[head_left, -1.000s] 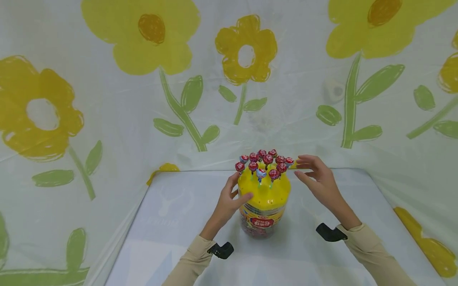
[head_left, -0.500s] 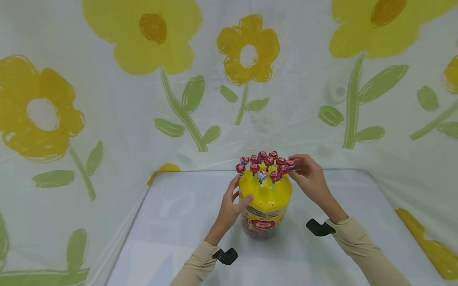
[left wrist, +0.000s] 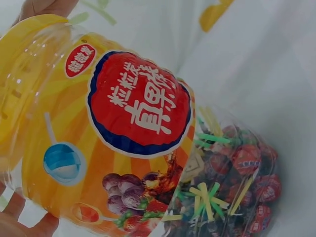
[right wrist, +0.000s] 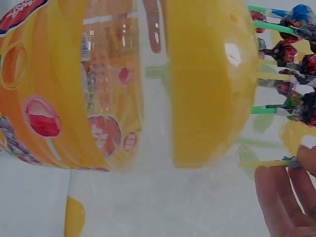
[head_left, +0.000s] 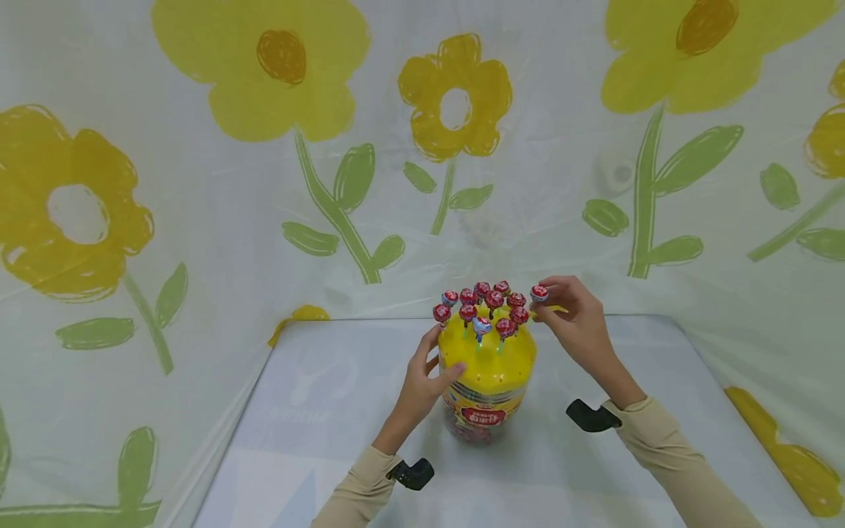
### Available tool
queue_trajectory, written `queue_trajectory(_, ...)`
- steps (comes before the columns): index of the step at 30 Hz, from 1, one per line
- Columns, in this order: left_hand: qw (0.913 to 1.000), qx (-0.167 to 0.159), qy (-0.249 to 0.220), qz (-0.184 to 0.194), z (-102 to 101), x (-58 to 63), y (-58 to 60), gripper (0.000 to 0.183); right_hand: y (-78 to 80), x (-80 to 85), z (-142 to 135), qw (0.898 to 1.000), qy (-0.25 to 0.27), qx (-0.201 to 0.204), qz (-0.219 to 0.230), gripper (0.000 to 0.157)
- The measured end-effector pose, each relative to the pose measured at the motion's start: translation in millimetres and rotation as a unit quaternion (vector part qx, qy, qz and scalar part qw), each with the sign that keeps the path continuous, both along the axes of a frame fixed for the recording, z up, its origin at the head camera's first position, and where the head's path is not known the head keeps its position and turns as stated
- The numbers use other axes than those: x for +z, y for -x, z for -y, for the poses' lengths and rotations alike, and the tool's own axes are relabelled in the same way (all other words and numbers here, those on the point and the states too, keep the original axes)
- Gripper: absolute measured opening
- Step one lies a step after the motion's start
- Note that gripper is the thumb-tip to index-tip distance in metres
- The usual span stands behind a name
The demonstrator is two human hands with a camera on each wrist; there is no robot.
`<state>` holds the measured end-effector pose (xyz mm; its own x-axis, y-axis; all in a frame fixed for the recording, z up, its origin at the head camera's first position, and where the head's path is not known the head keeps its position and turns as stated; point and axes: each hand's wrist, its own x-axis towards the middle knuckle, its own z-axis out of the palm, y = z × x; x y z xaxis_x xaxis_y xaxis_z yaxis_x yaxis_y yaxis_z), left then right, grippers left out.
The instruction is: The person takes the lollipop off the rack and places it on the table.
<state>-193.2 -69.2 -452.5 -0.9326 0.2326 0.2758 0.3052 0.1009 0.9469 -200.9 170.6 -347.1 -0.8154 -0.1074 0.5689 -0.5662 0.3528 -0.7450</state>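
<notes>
A clear plastic candy jar with a yellow lid stands upright on the table. Several wrapped lollipops stick up from the lid by their sticks. My left hand holds the jar's left side at the lid, thumb on the lid's front edge. To the right of the cluster, my right hand pinches one lollipop just below its candy head. In the right wrist view, its yellow stick points towards the lid, with the stick's end near the lid's edge.
The white table extends around the jar, with its far edge against a flower-printed cloth. Loose lollipops fill the jar's lower part. Each wrist carries a black camera mount.
My right hand has come in from the right, taken hold of the rightmost lollipop and moved it slightly up and away from the others. My left hand stays on the jar.
</notes>
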Motion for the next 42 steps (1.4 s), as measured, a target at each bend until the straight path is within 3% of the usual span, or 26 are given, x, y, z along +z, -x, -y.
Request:
queue_trajectory(11, 0.9999, -0.002, 0.001, 0.013, -1.0, 4.8, -1.0, 0.065, -6.0, 8.9, -11.5, 1.000, 0.002, -0.008, -0.008, 0.036)
queue_trajectory(19, 0.9999, 0.000, 0.001, 0.013, -0.7, 8.0, -3.3, 0.065, 3.6, -12.5, -30.3, 1.000, 0.012, -0.011, 0.005, 0.038)
queue_trajectory(28, 0.9999, 0.001, -0.002, 0.010, -1.3, 2.5, -1.0, 0.066, 4.7, -29.4, -39.8, 0.999, 0.017, -0.015, 0.035, 0.038)
queue_trajectory(42, 0.9997, 0.003, 0.000, 0.023, -1.8, 3.4, -2.3, 0.066, 19.2, -74.6, -52.3, 0.992, -0.014, -0.068, 0.106, 0.038)
